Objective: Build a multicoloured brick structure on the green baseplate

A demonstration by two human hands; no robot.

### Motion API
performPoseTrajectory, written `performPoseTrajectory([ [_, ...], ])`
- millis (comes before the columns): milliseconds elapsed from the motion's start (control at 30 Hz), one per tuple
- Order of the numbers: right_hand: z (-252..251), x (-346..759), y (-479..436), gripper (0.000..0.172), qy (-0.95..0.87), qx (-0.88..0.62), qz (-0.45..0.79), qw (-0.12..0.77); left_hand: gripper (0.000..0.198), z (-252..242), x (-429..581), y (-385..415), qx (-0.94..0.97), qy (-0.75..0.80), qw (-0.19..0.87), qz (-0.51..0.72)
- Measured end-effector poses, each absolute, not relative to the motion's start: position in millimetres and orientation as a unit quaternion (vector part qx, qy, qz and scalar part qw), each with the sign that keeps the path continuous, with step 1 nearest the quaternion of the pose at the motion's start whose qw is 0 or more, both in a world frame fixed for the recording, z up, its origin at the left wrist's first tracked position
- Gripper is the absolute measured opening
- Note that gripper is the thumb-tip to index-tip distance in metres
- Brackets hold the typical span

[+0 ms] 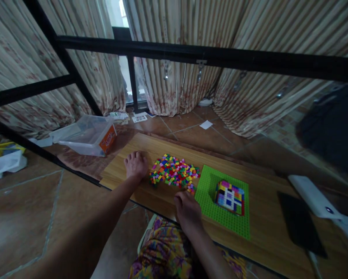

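Note:
A pile of small coloured bricks (174,171) lies on a low wooden table (267,228). My left hand (136,165) rests on the table at the pile's left edge, fingers curled under into a loose fist. At the pile's near right corner my right hand (187,210) has its fingers bent down onto the bricks; what they pinch is hidden. Just right of it a green baseplate (208,193) carries a small multicoloured brick block (229,197).
A black flat device (300,224) and a white object (315,195) lie on the table's right part. A clear plastic box (89,135) sits on the tiled floor to the left. A black metal frame (208,56) and curtains stand behind.

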State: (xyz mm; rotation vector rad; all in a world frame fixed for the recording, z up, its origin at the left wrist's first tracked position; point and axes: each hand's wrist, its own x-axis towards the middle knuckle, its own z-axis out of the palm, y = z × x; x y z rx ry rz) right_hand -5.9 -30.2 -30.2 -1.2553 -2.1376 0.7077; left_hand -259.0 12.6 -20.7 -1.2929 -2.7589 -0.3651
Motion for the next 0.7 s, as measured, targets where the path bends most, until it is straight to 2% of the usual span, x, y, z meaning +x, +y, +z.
performPoseTrajectory([
  [100,-17,10,-36,0.022,-0.760,-0.451,0.349,0.311,0.044,-22,-260,14,-0.418,-0.899,0.046,-0.119],
  [233,-1,40,-42,0.021,-0.669,-0.507,0.408,0.358,0.045,-23,-262,15,-0.424,-0.897,0.063,-0.112],
  [533,7,138,6,0.035,-0.471,-0.617,0.364,0.516,0.047,-20,-264,16,-0.424,-0.898,0.050,-0.104],
  [700,-12,170,46,0.037,-0.424,-0.614,0.397,0.535,0.048,-17,-264,16,-0.428,-0.896,0.035,-0.111],
])
